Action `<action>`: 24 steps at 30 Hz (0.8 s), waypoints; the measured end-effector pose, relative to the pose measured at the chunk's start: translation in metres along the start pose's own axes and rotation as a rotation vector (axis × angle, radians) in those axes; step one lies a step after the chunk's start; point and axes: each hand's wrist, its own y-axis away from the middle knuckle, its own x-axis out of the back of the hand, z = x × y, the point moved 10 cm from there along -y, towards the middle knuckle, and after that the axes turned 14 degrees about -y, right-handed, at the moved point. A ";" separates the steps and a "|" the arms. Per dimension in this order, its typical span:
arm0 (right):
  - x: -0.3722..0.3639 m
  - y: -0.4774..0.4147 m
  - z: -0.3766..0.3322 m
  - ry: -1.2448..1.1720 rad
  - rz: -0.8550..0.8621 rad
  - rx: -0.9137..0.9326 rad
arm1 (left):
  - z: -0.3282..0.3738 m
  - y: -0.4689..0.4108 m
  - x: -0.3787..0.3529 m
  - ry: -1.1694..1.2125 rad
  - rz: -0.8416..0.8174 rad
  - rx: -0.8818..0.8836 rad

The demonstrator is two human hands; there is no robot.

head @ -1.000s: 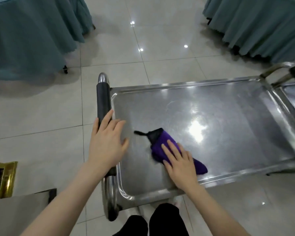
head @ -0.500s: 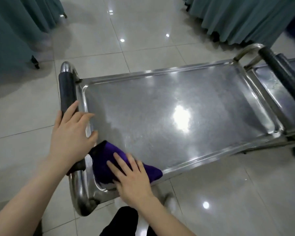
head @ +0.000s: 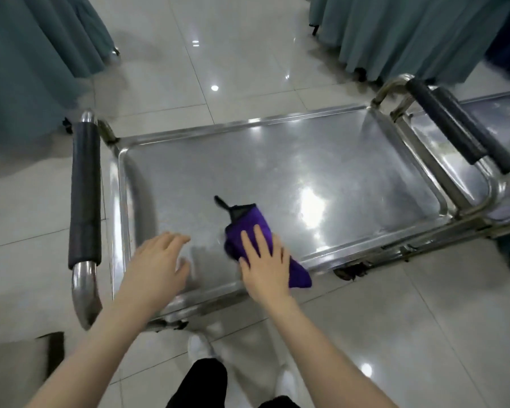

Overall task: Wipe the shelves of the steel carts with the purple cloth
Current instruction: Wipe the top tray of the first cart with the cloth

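Right hand (head: 264, 265) lies flat, palm down, fingers straight and spread wide on the purple cloth (head: 248, 223), pressing it onto the top shelf (head: 277, 172) of the steel cart. No fingers curl round the fabric. The cloth is bunched into a long wad. One end pokes out ahead of the fingertips, with a black edge and a black loop (head: 221, 201) beyond it. The other end sticks out on the hand's right, back toward the wrist, over the shelf's near rim.

Left hand (head: 156, 262) is just left of the right hand, apart from the cloth, palm down over the shelf's near left corner. Its fingers are relaxed and slightly spread, holding nothing. It is blurred, so contact with the steel cannot be told.

Further left of that hand is the cart's handle with a black grip (head: 84, 192), untouched. Far to the right of the right hand are two more black-gripped handles (head: 443, 126) side by side, and past them the shelf of a second cart (head: 501, 119). The shelf is shiny, with bright glare ahead-right of the right hand.

Well ahead of both hands are the glossy tiled floor (head: 218, 54) and teal table skirts (head: 27, 69) at both upper corners. Below the forearms are black trousers (head: 202, 384) and white shoes (head: 198, 347).
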 end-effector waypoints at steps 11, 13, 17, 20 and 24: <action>0.054 0.012 0.148 0.022 0.008 0.091 | 0.077 0.084 -0.102 -0.003 -0.091 0.151; 0.084 0.000 0.211 0.038 0.087 -0.039 | 0.081 0.090 -0.104 0.000 -0.057 0.186; 0.115 -0.019 0.274 0.021 0.157 -0.219 | 0.074 0.094 -0.105 0.021 -0.060 0.218; 0.100 -0.006 0.248 -0.052 0.211 -0.329 | 0.067 0.093 -0.101 0.035 -0.048 0.193; 0.051 0.031 0.131 -0.097 0.175 -0.106 | 0.067 0.100 -0.105 0.055 -0.077 0.146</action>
